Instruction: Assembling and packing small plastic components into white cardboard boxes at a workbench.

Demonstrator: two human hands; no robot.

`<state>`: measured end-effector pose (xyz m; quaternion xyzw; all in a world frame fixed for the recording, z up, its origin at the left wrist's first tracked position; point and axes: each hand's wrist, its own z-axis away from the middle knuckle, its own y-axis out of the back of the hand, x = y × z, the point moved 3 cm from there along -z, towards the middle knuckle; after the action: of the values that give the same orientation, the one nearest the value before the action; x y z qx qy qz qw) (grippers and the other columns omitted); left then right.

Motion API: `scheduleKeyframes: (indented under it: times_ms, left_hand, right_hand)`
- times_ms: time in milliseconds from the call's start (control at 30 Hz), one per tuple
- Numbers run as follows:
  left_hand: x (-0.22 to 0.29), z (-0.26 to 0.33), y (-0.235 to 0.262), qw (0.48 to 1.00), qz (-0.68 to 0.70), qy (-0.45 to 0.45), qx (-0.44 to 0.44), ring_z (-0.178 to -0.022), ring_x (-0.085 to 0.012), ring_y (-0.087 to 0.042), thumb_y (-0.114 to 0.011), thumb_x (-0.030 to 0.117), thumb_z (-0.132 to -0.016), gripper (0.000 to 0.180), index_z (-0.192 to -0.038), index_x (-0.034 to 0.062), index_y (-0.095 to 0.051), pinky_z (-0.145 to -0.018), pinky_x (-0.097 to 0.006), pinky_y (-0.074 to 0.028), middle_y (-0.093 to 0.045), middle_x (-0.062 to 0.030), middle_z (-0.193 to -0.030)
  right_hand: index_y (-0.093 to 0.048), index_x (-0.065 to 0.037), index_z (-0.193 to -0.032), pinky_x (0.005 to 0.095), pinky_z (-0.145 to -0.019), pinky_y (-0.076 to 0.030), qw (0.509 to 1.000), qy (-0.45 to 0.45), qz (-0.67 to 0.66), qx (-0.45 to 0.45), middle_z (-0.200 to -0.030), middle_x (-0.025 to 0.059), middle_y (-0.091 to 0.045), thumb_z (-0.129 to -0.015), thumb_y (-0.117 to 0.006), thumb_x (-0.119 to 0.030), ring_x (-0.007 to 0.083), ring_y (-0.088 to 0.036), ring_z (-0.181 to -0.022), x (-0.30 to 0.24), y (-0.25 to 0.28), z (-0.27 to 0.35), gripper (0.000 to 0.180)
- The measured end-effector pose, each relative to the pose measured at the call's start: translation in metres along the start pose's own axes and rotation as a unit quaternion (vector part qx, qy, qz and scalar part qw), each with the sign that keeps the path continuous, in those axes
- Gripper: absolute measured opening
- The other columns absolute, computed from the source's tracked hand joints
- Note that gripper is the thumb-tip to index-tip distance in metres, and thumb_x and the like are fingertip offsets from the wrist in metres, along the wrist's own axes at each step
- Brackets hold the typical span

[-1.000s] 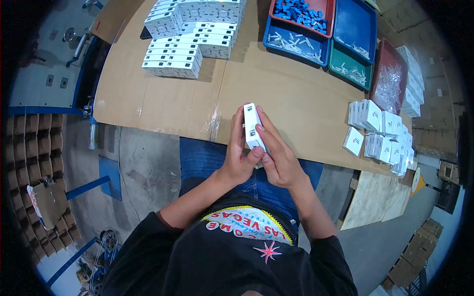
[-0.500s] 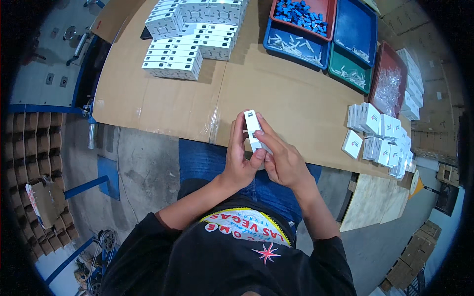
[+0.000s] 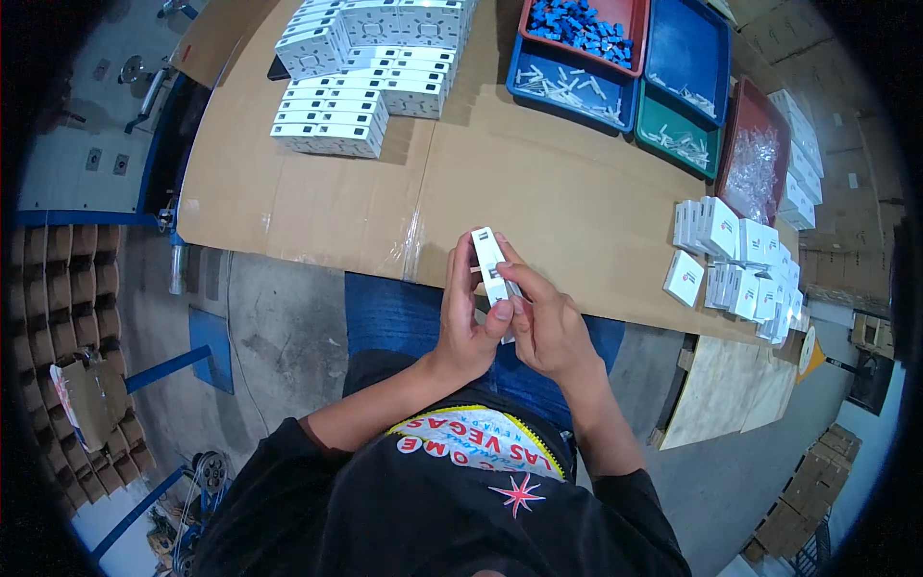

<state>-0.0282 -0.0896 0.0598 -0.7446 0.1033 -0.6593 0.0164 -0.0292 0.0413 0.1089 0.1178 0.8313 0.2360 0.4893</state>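
The left hand and right hand are grasping a white case near the edge of the counter. Trays are standing farther back; small boxes are lying to the right.

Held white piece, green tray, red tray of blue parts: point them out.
Held white piece (image 3: 487, 254), head view: upper part of its narrow face.
Green tray (image 3: 661, 108), head view: bare inner surface.
Red tray of blue parts (image 3: 626, 15), head view: bare inner surface.

Unit between hands — trays beyond
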Motion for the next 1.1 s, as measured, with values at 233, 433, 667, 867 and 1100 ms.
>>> scheduleKeyframes:
  times_ms: [233,433,667,867,1100]
  left_hand:
    - [-0.002,-0.006,0.0,0.999,-0.033,-0.042,0.006,-0.126,-0.0301,-0.055,-0.064,0.048,-0.1,0.091,-0.158,-0.007,-0.021,-0.104,-0.041,-0.048,-0.044,-0.0201,-0.142]
    - [-0.007,0.0,0.001,0.999,-0.027,-0.028,0.003,-0.128,-0.0309,-0.054,-0.063,0.045,-0.101,0.089,-0.158,-0.0084,-0.021,-0.104,-0.042,-0.048,-0.044,-0.0216,-0.141]
    - [-0.008,0.001,0.001,0.999,-0.037,-0.03,0.0,-0.125,-0.0318,-0.055,-0.061,0.044,-0.102,0.088,-0.158,-0.0091,-0.02,-0.102,-0.041,-0.049,-0.045,-0.0231,-0.141]
    - [0.001,-0.003,0.004,0.996,-0.066,-0.059,-0.004,-0.126,-0.0329,-0.054,-0.056,0.045,-0.103,0.086,-0.157,-0.0112,-0.021,-0.104,-0.042,-0.047,-0.044,-0.0253,-0.142]
    - [0.011,-0.01,0.0,0.991,-0.1,-0.089,0.005,-0.13,-0.0326,-0.049,-0.053,0.052,-0.102,0.092,-0.158,-0.0121,-0.019,-0.11,-0.04,-0.04,-0.041,-0.0269,-0.143]
  right_hand:
    - [-0.051,-0.005,-0.139,0.0432,-0.079,-0.062,0.999,0.005,-0.007,0.046,-0.145,0.0307,-0.056,-0.099,-0.057,-0.002,0.0422,-0.073,-0.101,0.003,-0.006,0.002,0.041]
    - [-0.051,0.0,-0.143,0.0412,-0.079,-0.061,0.999,-0.015,0.04,0.032,-0.142,0.0314,-0.058,-0.099,-0.057,-0.002,0.0427,-0.072,-0.106,-0.003,-0.005,0.004,0.044]
    - [-0.053,0.001,-0.142,0.038,-0.075,-0.061,0.997,0.007,0.049,0.064,-0.14,0.0329,-0.059,-0.096,-0.057,-0.002,0.0404,-0.074,-0.102,-0.004,-0.009,0.005,0.046]
    - [-0.054,0.001,-0.141,0.0384,-0.074,-0.061,0.998,-0.013,0.037,0.055,-0.141,0.0324,-0.059,-0.096,-0.058,-0.003,0.0378,-0.075,-0.1,-0.008,-0.008,0.006,0.046]
    - [-0.056,0.002,-0.141,0.0447,-0.09,-0.06,0.992,0.039,0.037,0.118,-0.143,0.032,-0.057,-0.1,-0.057,-0.008,0.0443,-0.066,-0.122,-0.004,-0.021,0.002,0.042]
